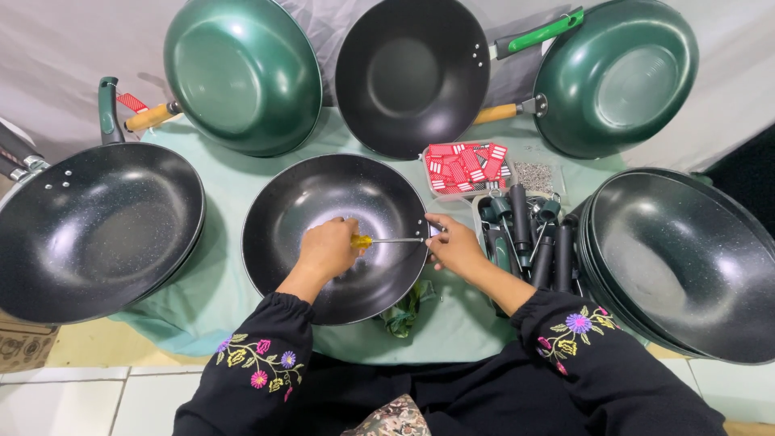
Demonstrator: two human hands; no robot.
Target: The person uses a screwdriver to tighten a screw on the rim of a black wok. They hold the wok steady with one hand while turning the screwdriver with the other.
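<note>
A black speckled wok [323,202] lies in the middle of a mint green cloth [226,194]. My left hand [329,247] is inside the wok, shut on a yellow-handled screwdriver [386,240] whose thin shaft points right toward the wok's rim. At that right rim my right hand [454,244] pinches with its fingers where the shaft's tip meets the rim. What sits under the fingertips is hidden.
Two green woks [242,73] [617,77] and a black wok [412,73] lean at the back. Stacked black woks lie at the left [93,230] and right [678,262]. A tray of red tags [467,168], small screws [533,175] and a box of dark handles [529,238] sit beside my right hand.
</note>
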